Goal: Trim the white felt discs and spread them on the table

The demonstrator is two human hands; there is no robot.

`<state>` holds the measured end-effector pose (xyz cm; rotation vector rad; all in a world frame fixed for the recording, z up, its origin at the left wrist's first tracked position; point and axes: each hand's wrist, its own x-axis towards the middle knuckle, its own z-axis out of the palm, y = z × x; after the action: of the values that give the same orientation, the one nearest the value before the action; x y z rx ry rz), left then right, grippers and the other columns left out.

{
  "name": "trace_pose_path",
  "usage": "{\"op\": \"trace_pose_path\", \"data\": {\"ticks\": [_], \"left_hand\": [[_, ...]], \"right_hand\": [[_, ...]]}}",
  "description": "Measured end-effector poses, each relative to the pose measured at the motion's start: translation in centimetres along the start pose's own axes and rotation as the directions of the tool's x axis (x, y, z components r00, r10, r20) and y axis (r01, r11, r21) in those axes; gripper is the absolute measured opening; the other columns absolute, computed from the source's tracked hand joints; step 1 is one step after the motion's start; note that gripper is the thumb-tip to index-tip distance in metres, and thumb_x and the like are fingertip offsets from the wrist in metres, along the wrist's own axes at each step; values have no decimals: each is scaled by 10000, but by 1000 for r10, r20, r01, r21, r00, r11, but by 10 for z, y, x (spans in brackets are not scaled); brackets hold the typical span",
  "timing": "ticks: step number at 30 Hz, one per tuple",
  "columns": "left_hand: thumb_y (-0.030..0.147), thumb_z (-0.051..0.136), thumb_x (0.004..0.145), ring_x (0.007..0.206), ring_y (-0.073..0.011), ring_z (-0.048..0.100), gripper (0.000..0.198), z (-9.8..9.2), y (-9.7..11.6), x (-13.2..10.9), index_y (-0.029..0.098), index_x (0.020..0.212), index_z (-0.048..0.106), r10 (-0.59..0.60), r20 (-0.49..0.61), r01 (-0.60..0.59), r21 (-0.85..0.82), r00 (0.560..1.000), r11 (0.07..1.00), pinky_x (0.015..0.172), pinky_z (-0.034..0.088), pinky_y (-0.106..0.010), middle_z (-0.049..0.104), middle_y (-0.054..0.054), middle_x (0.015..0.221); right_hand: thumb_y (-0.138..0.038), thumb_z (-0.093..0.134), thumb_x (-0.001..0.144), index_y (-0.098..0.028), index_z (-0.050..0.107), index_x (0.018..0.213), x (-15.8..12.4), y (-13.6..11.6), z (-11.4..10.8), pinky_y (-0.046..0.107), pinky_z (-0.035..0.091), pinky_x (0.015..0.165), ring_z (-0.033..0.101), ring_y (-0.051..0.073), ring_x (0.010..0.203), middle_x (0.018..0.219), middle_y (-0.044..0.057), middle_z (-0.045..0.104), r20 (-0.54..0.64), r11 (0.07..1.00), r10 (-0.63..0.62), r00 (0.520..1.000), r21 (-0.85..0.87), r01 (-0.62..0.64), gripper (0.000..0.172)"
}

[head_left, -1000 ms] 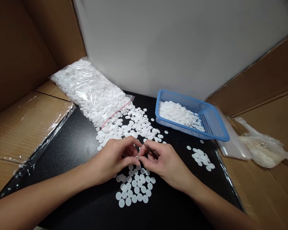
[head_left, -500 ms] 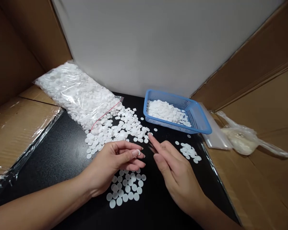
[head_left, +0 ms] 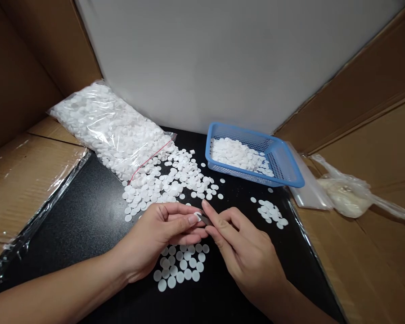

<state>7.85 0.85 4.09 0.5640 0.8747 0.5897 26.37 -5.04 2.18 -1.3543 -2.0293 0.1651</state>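
In the middle of the head view, my left hand [head_left: 168, 225] pinches a single white disc [head_left: 197, 216] between thumb and fingers. My right hand [head_left: 243, 243] is closed around a small pointed grey metal blade [head_left: 206, 219], most of it hidden by the fingers. Its tip meets the edge of the disc. Below my left hand lies a spread of flat white discs [head_left: 188, 274] on the black tabletop [head_left: 222, 297]. Behind it, a heap of loose white discs [head_left: 155, 189] spills from the mouth of a clear plastic bag [head_left: 108, 126].
A blue mesh basket [head_left: 294, 180] with a pile of white discs stands at the back right. A small group of discs [head_left: 272, 213] lies right of my right hand. Beyond are flat clear bags [head_left: 310, 195] and a knotted bag [head_left: 346, 198]. Cardboard walls [head_left: 374, 81] flank the table.
My right hand has moved slightly left toward my left hand, bringing the blade onto the disc. The whole view has shifted a little.
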Motion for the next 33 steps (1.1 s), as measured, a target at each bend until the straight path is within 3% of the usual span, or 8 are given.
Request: {"op": "trace_pose_path", "data": {"ticks": [6,11,33], "left_hand": [[258,868,766,737,-155,773,255,-1,-1,-3,131,889,685,-38,48,38,0,998,999,664,612,-178,795,-92,839],[268,833,808,760,-135,760,224,-1,-1,-2,107,879,695,-28,67,27,27,997,999,718,606,-181,792,-112,856],[296,875,750,784,-158,769,257,-2,3,-1,116,847,720,-36,74,32,59,997,998,738,605,-198,798,-95,817]], "right_hand": [[-129,459,1021,-180,552,1439,0,1,3,172,476,496,591,91,594,770,19,572,4,999,1,1000,34,-1,431],[-144,451,1031,-188,563,1430,-1,0,2,173,450,481,555,84,564,744,7,555,15,1000,-4,1000,10,4,417],[-114,461,1012,-161,616,1377,-1,0,-2,189,414,459,539,84,546,730,9,580,23,999,-36,999,-28,36,399]]}}
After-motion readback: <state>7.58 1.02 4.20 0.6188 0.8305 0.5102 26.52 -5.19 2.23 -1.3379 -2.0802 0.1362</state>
